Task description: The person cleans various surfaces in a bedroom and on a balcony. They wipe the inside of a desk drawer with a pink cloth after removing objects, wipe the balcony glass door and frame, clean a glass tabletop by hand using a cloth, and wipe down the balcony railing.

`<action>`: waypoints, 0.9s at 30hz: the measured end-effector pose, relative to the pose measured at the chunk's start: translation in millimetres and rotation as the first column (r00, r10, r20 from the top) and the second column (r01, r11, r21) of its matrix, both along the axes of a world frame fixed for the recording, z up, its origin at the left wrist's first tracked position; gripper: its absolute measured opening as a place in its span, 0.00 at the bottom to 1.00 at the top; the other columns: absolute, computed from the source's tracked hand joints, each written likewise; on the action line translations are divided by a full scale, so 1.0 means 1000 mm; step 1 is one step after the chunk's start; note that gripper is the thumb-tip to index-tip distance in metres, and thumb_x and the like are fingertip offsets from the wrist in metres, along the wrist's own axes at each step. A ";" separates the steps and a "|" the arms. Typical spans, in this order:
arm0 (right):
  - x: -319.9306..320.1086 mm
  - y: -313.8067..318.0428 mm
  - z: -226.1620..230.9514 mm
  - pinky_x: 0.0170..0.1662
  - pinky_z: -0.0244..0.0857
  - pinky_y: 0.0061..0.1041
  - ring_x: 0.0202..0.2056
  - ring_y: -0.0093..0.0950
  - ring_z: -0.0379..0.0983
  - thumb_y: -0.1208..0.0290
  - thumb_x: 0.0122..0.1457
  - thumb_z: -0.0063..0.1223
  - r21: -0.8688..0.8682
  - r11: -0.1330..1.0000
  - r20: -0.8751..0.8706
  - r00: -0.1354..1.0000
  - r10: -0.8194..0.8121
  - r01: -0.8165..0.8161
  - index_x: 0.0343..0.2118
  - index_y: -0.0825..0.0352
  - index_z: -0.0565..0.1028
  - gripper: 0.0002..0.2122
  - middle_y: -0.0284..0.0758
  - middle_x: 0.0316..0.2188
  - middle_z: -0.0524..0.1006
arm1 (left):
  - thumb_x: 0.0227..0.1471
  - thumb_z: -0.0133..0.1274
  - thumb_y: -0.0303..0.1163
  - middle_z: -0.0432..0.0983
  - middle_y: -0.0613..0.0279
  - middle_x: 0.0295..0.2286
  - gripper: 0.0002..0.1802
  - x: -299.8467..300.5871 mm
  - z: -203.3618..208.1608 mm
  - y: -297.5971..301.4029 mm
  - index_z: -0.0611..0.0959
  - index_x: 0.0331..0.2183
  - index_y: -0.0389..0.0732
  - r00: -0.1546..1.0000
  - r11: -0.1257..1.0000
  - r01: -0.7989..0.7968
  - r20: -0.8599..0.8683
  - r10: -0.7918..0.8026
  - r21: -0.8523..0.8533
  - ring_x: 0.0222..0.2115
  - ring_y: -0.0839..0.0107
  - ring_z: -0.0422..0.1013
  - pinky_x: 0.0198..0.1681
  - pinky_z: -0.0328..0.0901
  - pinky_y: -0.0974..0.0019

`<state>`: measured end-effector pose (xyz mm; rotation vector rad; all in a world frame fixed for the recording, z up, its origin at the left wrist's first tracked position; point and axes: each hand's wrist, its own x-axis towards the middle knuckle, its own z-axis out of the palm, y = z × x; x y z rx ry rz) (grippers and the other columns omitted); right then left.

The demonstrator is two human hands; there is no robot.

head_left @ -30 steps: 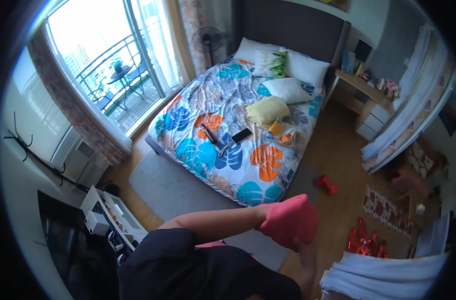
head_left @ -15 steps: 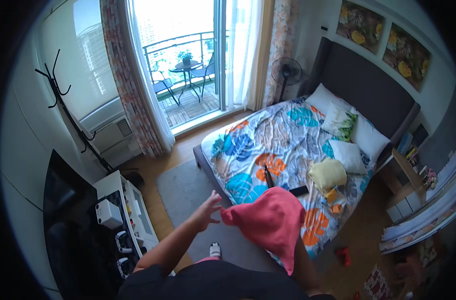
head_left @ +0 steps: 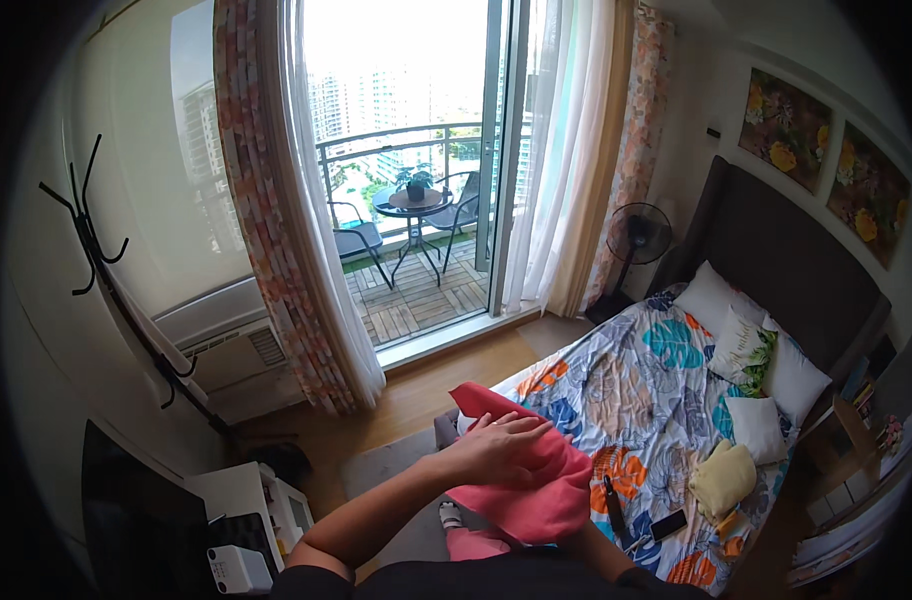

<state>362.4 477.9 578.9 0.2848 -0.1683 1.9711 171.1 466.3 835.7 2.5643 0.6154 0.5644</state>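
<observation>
A coral-red cloth (head_left: pixel 551 490), perhaps a garment, hangs bunched in front of my body near the foot of the bed (head_left: pixel 566 385). My left hand (head_left: pixel 494 448) lies across its upper side, fingers stretched out and fairly flat. My right forearm (head_left: pixel 591 552) reaches up under the cloth, which hides my right hand and its fingers. To the right, on the leaf-patterned bedding, lie a long dark object (head_left: pixel 614 505) and a flat black rectangular object (head_left: pixel 668 525). Beyond them is a pale yellow bundle (head_left: pixel 724 480) with orange pieces of fabric (head_left: pixel 733 532) beside it.
White pillows (head_left: pixel 756 430) rest near the dark headboard (head_left: pixel 776 250). A standing fan (head_left: pixel 636 240) is past the bed's far corner. At left are a coat rack (head_left: pixel 126 290), a television (head_left: pixel 136 520) and a white cabinet (head_left: pixel 236 490). The balcony door (head_left: pixel 496 160) is ahead.
My left hand has moved from the cloth's left corner onto its top. The cloth is more bunched. My view has shifted left and up, showing more of the balcony.
</observation>
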 end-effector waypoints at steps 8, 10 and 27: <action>-0.215 0.215 0.198 0.66 0.32 0.30 0.66 0.29 0.35 0.55 0.66 0.29 0.503 0.815 0.312 0.819 -0.482 0.288 0.65 0.60 0.35 0.30 0.36 0.65 0.40 | 0.51 0.38 0.64 0.40 0.42 0.61 0.51 -0.108 -0.020 0.229 0.47 0.61 0.34 0.814 0.804 -0.575 0.009 0.580 0.154 0.63 0.46 0.33 0.62 0.28 0.45; -0.223 0.294 0.208 0.64 0.38 0.30 0.64 0.29 0.41 0.56 0.66 0.29 0.505 0.855 0.428 0.826 -0.367 0.118 0.65 0.60 0.38 0.29 0.36 0.64 0.45 | 0.53 0.38 0.63 0.40 0.38 0.61 0.51 -0.128 0.011 0.299 0.45 0.61 0.33 0.840 0.846 -0.531 0.151 0.520 0.040 0.63 0.45 0.35 0.63 0.30 0.48; -0.602 0.733 0.399 0.43 0.55 0.32 0.39 0.25 0.61 0.60 0.64 0.39 0.937 0.329 0.344 0.148 -0.927 -0.117 0.48 0.59 0.63 0.13 0.31 0.40 0.63 | 0.60 0.36 0.51 0.57 0.47 0.57 0.38 -0.481 0.166 0.593 0.49 0.61 0.36 0.380 0.879 -0.446 0.854 0.355 -0.168 0.59 0.58 0.53 0.62 0.44 0.56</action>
